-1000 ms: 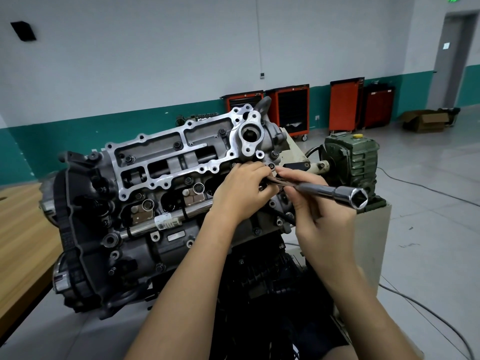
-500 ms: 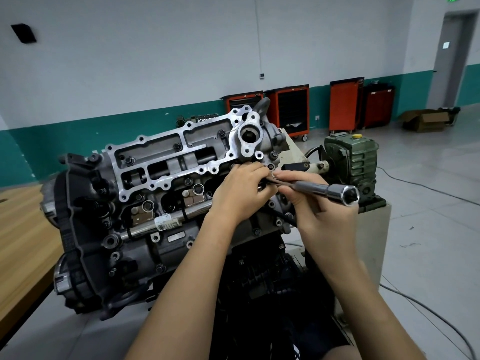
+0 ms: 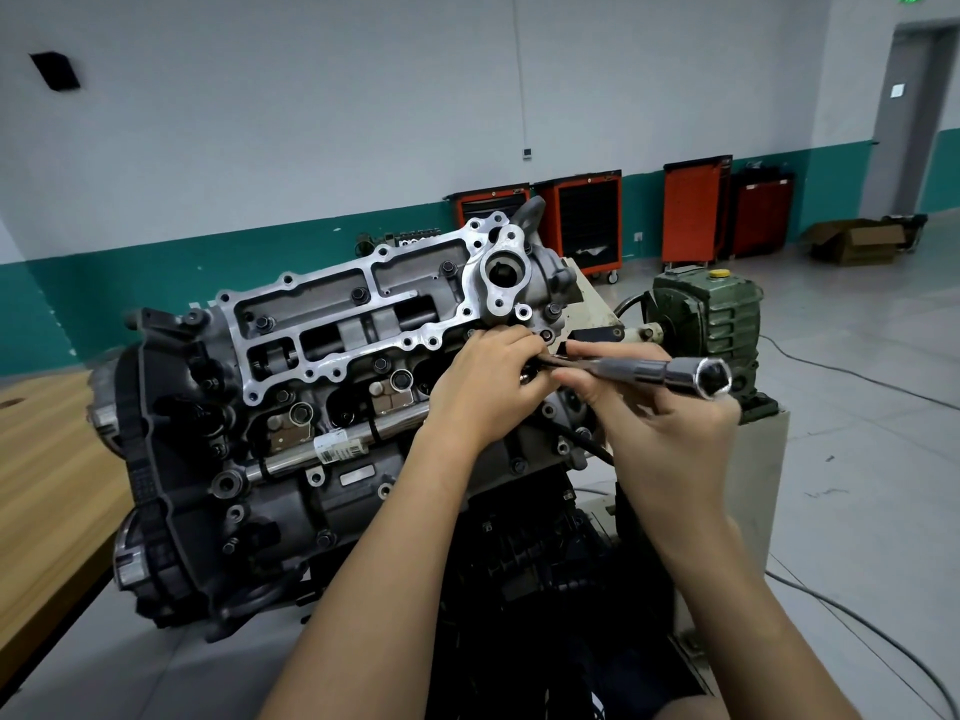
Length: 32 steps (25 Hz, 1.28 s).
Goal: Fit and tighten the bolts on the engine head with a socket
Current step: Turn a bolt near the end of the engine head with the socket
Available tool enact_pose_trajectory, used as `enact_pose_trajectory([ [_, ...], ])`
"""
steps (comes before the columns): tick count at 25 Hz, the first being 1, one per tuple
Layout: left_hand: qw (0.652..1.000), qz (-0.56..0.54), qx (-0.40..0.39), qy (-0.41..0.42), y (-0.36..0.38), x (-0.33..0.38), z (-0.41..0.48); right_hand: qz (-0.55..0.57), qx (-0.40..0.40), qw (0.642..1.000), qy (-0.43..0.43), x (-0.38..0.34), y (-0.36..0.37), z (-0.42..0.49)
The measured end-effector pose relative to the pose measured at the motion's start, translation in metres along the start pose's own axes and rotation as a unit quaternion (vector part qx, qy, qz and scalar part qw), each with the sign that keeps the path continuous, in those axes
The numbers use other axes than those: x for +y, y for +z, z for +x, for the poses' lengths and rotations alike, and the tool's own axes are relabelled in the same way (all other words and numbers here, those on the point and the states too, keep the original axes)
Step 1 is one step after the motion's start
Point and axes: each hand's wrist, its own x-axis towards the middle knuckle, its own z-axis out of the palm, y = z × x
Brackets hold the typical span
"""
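Engine head point(image 3: 332, 356), dark grey cast metal topped by a bright aluminium ladder frame, lies tilted on a stand at centre, its long axis running from near left to far right. Pale wooden bench point(image 3: 41, 459) borders it on the left. Boxy green cast-iron gearbox point(image 3: 711, 324) stands just beyond its right end, with orange tool cabinets point(image 3: 696, 210) against the far wall.

Left hand point(image 3: 483, 392) reaches over the head's right end, fingers curled down against the casting. What they hold cannot be made out, as the knuckles hide the fingertips. Right hand point(image 3: 670, 439), just to the right, pinches the chrome tubular socket wrench point(image 3: 675, 374) between thumb and fingers at mid-shaft. The socket wrench lies nearly level. Its open hexagonal mouth points near and right, away from the engine, and its dark far end runs under the left fingers. Several dark hexagon-headed bolts point(image 3: 359, 294) already sit in the frame; the bolt in hand is not visible.

Judged step: seating a bolt at the right end and bringing the tool onto it. To do this well:
- Start the thread by finger so that it turns freely.
- Keep the wrench in line with the bolt's axis.
- Let the left fingers steady the working end until it is fully home on the hexagon, and only then apply turning force.

A tilted tool would likely slip or cross the thread.
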Motion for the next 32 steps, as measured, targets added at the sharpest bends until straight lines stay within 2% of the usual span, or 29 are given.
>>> enact_pose_trajectory([
  [3, 1.0, 0.004, -0.006, 0.004, 0.0003, -0.0005, 0.0006, 0.016, 0.004, 1.0, 0.026, -0.0017, 0.0002, -0.0031],
  [7, 1.0, -0.001, -0.008, -0.001, 0.0007, -0.0006, -0.0001, -0.02, -0.053, 0.998, -0.041, 0.0003, 0.0023, -0.0066],
  [12, 1.0, -0.002, 0.001, -0.001, -0.0001, 0.0001, -0.0003, 0.026, 0.012, 1.0, 0.0, 0.0001, 0.0008, -0.0023],
  [16, 1.0, 0.001, -0.007, -0.002, 0.0, 0.0005, 0.0003, 0.013, -0.046, 0.999, -0.019, -0.0006, 0.002, -0.0088],
  [21, 1.0, -0.007, -0.001, 0.001, -0.0003, 0.001, -0.0001, -0.014, 0.012, 1.0, -0.024, -0.0013, 0.0008, -0.0022],
  [25, 1.0, 0.002, -0.002, 0.0, 0.0017, -0.0006, 0.0008, -0.005, -0.036, 0.999, -0.02, -0.0038, 0.0003, -0.0057],
  [27, 1.0, 0.006, -0.003, -0.002, 0.0024, -0.0009, 0.0006, -0.015, -0.032, 0.999, -0.033, -0.0026, -0.0007, -0.004],
  [32, 1.0, 0.0, -0.005, 0.009, 0.0011, -0.0012, 0.0004, 0.037, 0.003, 0.999, 0.03, -0.0051, -0.0038, -0.0023],
])
